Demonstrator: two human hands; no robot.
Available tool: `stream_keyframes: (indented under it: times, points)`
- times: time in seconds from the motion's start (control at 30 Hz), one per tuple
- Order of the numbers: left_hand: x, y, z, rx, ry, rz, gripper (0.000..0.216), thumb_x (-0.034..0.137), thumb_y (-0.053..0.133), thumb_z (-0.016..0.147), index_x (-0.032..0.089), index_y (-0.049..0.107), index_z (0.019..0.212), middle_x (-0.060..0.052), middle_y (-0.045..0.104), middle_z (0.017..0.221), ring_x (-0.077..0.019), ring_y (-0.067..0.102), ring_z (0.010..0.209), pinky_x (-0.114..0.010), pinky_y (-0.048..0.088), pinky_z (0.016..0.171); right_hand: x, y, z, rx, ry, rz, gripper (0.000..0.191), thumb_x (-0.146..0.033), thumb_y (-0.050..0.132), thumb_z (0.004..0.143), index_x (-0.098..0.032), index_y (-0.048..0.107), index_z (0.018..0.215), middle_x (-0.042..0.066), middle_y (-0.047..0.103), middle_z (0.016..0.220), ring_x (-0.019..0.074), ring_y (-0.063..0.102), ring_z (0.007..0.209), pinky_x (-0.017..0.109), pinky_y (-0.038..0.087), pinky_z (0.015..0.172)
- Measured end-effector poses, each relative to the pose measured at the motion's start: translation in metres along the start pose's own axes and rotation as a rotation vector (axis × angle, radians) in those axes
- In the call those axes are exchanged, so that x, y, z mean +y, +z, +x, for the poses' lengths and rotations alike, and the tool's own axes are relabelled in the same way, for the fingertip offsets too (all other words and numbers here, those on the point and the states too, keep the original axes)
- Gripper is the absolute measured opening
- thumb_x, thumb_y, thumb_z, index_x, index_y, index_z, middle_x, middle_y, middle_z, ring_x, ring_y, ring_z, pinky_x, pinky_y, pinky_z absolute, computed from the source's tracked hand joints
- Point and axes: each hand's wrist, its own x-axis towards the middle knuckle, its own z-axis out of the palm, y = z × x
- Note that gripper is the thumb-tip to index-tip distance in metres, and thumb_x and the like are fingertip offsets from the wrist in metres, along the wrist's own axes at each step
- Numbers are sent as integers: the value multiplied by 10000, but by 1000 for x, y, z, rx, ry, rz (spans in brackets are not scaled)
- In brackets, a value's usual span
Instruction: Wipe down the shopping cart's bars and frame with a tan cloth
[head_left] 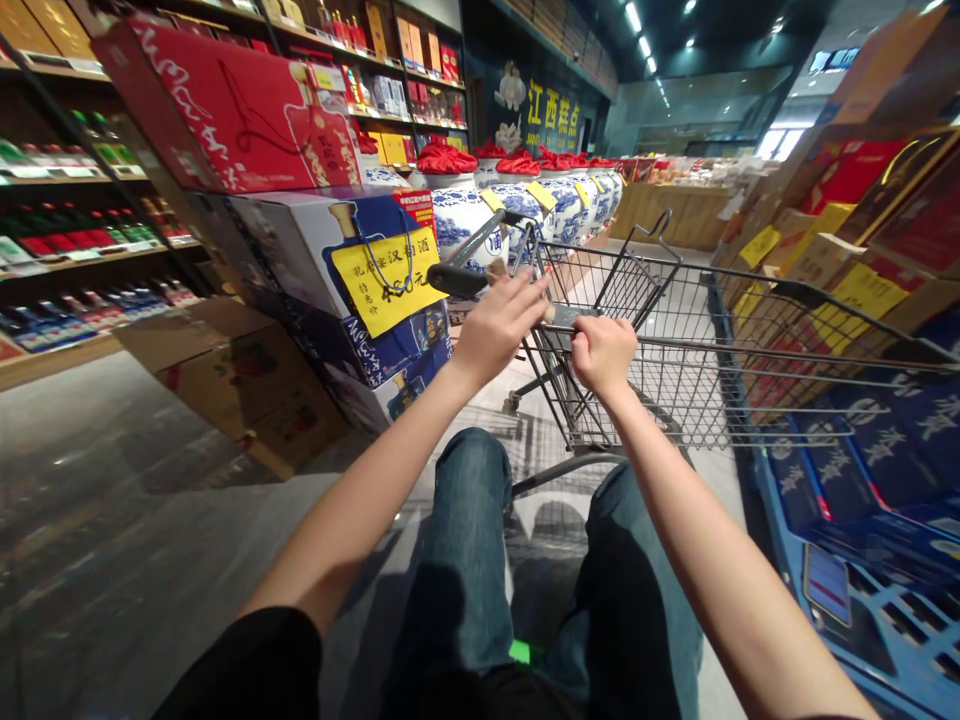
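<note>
Four large yellow characters, 江西糕点, stand on the dark wall sign (553,108) ahead, with smaller letters beginning JIANG beneath. Right before my knees is the wire shopping cart (675,385), its basket reaching away to my right. My left hand (504,315) lies over the cart's back end beside the black handle (459,282), fingers stretched out and close together; what is under them is hidden, so I cannot tell whether they grip anything. My right hand (604,352) is curled into a fist around the basket's near top rim.

To my left, a yellow price card (386,285) on the stacked blue cartons (292,230) is handwritten in black: I can read 酒, 特惠价 and 元, but the figure is unclear. The red gift box (217,110) on top carries white brushed script and a bottle picture, too stylised for me to read. Beyond, one of the blue-and-white jars (461,215) under red cloth bears 酒. To my right, blue boxes (892,430) show white calligraphy I cannot make out, and a phone (826,583) lies on the blue pallet (919,665).
</note>
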Motion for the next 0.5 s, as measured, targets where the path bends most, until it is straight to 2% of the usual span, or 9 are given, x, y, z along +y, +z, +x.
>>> stream_keyframes:
  times: [0.07,0.1,0.2,0.3,0.4,0.5]
  points:
    - [0,-4,0,50,-115,-19,414,77,409,1023,221,631,1342,-76,562,1519,-269,393,1509,-537,414,1220,-1,0,-1,3,25,6,218,-249,386,832,-231,553,694,49,631,673,217,520,700,358,283,725]
    - [4,-1,-4,37,-121,-28,422,72,405,1019,219,632,1343,-79,569,1511,-269,403,1503,-538,423,1214,-2,0,-1,0,34,10,220,-251,386,833,-230,560,699,52,636,680,219,523,706,360,283,729]
    - [25,25,-24,-94,22,-46,342,88,431,1034,145,672,1270,-120,638,1428,-274,508,1429,-491,515,1138,-2,-1,-1,-17,34,21,217,-245,393,832,-229,566,704,57,658,701,223,537,729,362,290,743]
    - [36,41,-37,-145,111,-54,305,92,455,1040,124,703,1213,-140,648,1402,-279,513,1421,-467,562,1079,-1,-2,0,-32,21,16,211,-235,397,833,-230,573,716,57,674,715,224,548,742,360,298,752]
    - [22,29,-27,-94,139,-57,316,112,432,1062,152,692,1237,-117,630,1432,-254,478,1448,-469,527,1122,-1,-1,-1,-29,13,9,210,-234,397,834,-230,574,720,55,673,712,223,552,740,360,300,748]
    - [6,10,-12,23,27,-35,352,115,401,1073,194,661,1298,-90,593,1481,-234,394,1502,-485,450,1196,-1,0,-2,-9,9,10,212,-234,396,831,-228,589,743,52,675,717,222,554,742,364,305,750]
